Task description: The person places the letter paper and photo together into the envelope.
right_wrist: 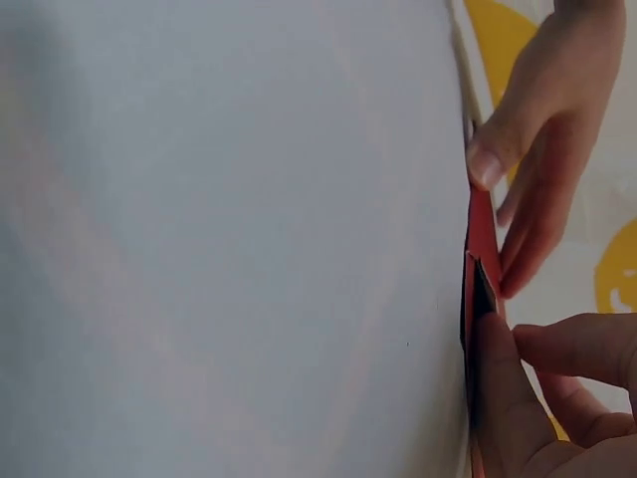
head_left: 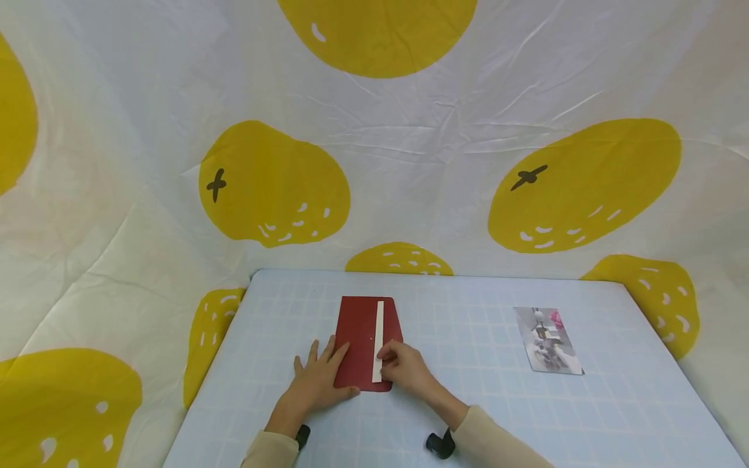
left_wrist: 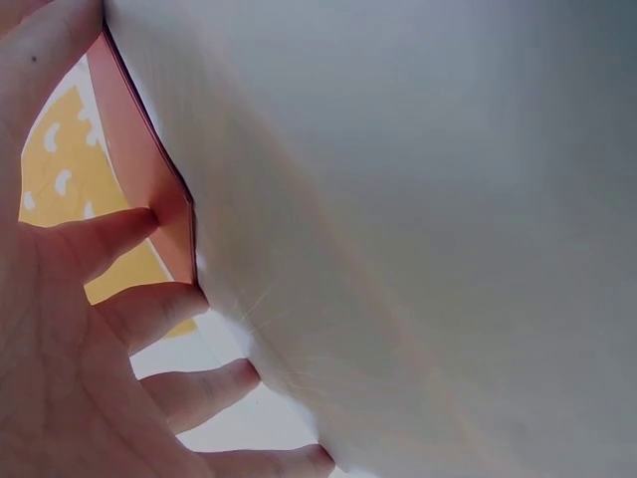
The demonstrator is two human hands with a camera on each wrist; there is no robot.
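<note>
A red folder lies flat on the table, with a narrow white strip running lengthwise along its right part. My left hand rests spread at the folder's left edge; its fingertips touch the edge and the table in the left wrist view. With thumb and fingers, my right hand pinches near the strip's lower end. In the right wrist view, a dark-edged flap of the folder stands slightly raised between the right fingers. What lies under the flap is hidden.
To the right on the pale checked table lies a printed card with a grey picture and a pink flower. A white cloth with yellow fruit shapes hangs behind and beside the table.
</note>
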